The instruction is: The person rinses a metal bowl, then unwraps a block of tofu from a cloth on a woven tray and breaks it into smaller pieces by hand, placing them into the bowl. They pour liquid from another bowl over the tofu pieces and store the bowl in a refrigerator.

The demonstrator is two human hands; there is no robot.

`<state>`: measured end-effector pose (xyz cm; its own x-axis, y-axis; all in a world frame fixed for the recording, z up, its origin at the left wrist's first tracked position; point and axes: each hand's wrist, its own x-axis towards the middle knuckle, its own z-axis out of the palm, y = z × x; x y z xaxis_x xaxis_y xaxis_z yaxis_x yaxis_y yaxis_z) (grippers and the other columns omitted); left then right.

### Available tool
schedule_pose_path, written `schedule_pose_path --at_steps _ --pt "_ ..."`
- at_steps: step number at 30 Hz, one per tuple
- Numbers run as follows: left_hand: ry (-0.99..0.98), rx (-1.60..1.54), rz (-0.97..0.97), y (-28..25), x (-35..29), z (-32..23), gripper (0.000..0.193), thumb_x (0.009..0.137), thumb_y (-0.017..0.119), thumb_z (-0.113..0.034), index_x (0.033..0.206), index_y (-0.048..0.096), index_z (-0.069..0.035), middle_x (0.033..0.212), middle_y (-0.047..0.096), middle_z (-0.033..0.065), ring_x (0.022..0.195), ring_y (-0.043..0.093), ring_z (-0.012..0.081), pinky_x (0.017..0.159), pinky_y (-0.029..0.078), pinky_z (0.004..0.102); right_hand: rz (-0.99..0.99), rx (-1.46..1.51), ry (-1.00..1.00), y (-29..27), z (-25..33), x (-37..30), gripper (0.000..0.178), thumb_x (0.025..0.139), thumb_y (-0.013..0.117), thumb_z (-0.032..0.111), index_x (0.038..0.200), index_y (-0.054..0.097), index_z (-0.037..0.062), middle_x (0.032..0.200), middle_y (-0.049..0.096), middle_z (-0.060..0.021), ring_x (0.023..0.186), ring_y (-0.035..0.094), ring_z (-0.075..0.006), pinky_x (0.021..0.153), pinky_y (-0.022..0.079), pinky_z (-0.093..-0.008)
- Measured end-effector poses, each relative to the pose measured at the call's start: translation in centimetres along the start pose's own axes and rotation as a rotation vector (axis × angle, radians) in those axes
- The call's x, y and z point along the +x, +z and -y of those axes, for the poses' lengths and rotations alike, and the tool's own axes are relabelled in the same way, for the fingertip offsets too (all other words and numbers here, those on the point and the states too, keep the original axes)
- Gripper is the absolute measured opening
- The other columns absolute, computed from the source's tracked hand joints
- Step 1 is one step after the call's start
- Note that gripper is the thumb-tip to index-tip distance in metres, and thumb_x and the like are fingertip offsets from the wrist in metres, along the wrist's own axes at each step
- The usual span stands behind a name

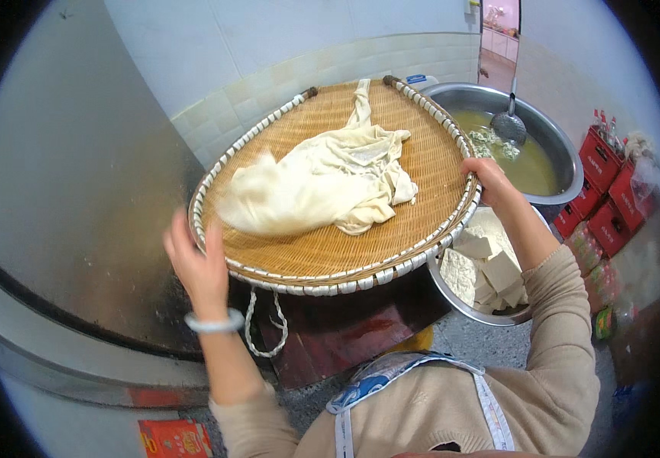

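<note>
Woven tray in front of the person; pale cloth lies crumpled across it. Right hand grips the tray's right rim. Left hand, blurred, is at the near left rim; grip cannot be confirmed. White blocks sit at right.

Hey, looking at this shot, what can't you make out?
All in the head view:
- Left hand: fingers blurred; contact with the woven tray unclear.
- Cloth: left end blurred.
- Tray surface under the cloth: hidden by it.
- Basin of white blocks: partly behind tray and right forearm.
</note>
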<state>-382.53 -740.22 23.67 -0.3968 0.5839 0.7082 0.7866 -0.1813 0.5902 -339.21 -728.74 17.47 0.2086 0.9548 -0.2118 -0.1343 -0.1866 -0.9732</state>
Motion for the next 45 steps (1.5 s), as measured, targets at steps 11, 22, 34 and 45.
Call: schedule_pose_path --at_steps 11,22,34,45 --pt "-0.966 -1.399 0.314 4.3 -8.9 9.1 0.054 0.076 0.052 -0.024 0.126 0.043 -0.005 0.125 0.049 0.0126 0.113 0.048 0.0296 0.095 0.041 0.045 -0.11 -0.098 -0.344 2.3 4.7 -6.8 0.014 0.06 0.062 0.009 0.061 0.055 -0.0032 0.06 0.05 -0.0057 0.05 0.046 -0.0153 0.043 0.034 -0.0295" --pt "-0.423 -1.694 0.375 -2.6 -17.7 -3.9 0.047 0.079 0.044 -0.033 0.114 0.049 -0.002 0.113 0.052 0.0113 0.102 0.05 0.024 0.092 0.038 0.0379 -0.472 -0.081 -0.937 -15.8 -0.5 -30.3 0.033 0.071 0.055 0.015 0.1 0.055 0.0008 0.074 0.056 -0.0013 0.064 0.05 -0.0101 0.061 0.041 -0.0226" --pt "-0.389 -1.763 1.172 3.6 -41.3 -27.3 0.063 0.07 0.063 -0.02 0.124 0.039 0.003 0.113 0.053 0.0095 0.1 0.052 0.018 0.088 0.042 0.031 -0.759 0.437 -0.135 -56.9 -19.6 -58.2 0.034 0.079 0.053 0.022 0.105 0.057 0.0009 0.102 0.06 -0.011 0.095 0.056 -0.0246 0.084 0.046 -0.0374" --pt "-0.769 -1.464 1.653 21.7 -48.1 -33.9 0.053 0.065 0.048 0.0 0.118 0.046 0.006 0.108 0.057 0.0119 0.096 0.056 0.0221 0.085 0.045 0.0324 -1.502 0.22 0.011 -58.9 -29.1 -55.8 0.014 0.061 0.057 0.004 0.074 0.057 -0.0041 0.073 0.055 -0.0092 0.066 0.053 -0.0207 0.062 0.044 -0.033"
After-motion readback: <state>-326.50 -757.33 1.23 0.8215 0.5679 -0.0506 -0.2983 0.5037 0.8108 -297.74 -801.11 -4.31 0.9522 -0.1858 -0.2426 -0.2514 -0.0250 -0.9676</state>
